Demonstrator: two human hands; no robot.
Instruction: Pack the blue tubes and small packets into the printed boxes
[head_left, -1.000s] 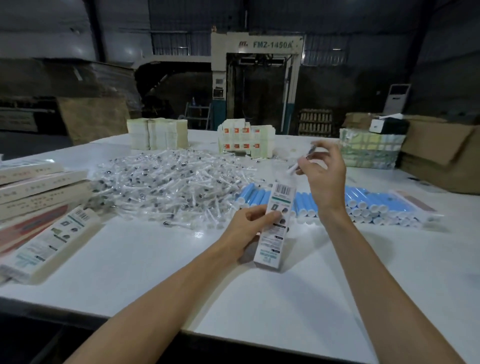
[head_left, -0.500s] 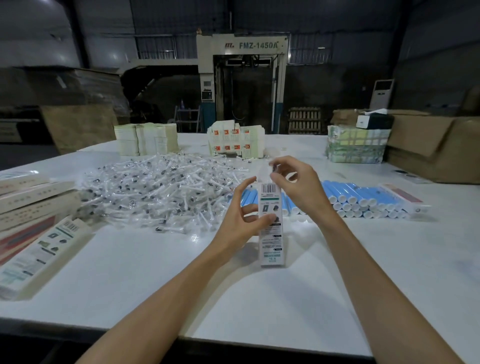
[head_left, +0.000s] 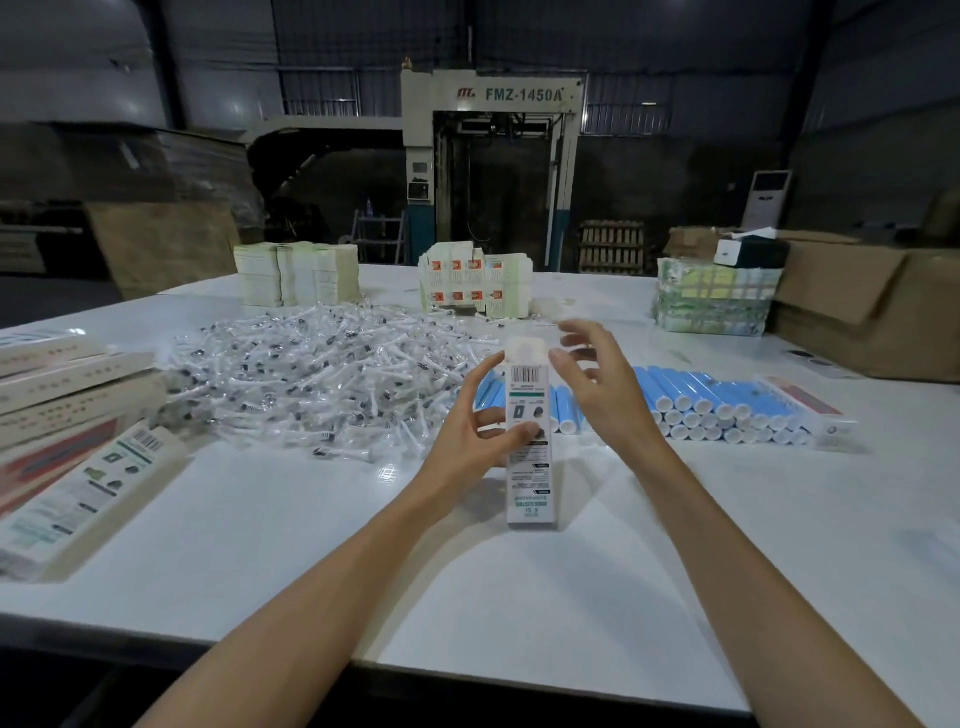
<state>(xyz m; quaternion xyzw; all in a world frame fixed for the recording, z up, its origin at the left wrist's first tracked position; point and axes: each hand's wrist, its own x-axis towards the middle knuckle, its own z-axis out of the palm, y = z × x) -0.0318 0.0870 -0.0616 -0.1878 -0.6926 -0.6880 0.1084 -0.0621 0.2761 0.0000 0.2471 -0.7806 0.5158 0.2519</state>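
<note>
The left hand (head_left: 467, 441) grips the box (head_left: 529, 483) upright over the table (head_left: 467, 597)
Its thumb lies across the box front and its fingers curl behind the left edge; the top flap stands open. The right hand (head_left: 597, 387) is open, fingers spread and holding nothing, just right of the box top. The tubes (head_left: 701, 402) lie in a row behind to the right, the packets (head_left: 311, 374) piled behind to the left
</note>
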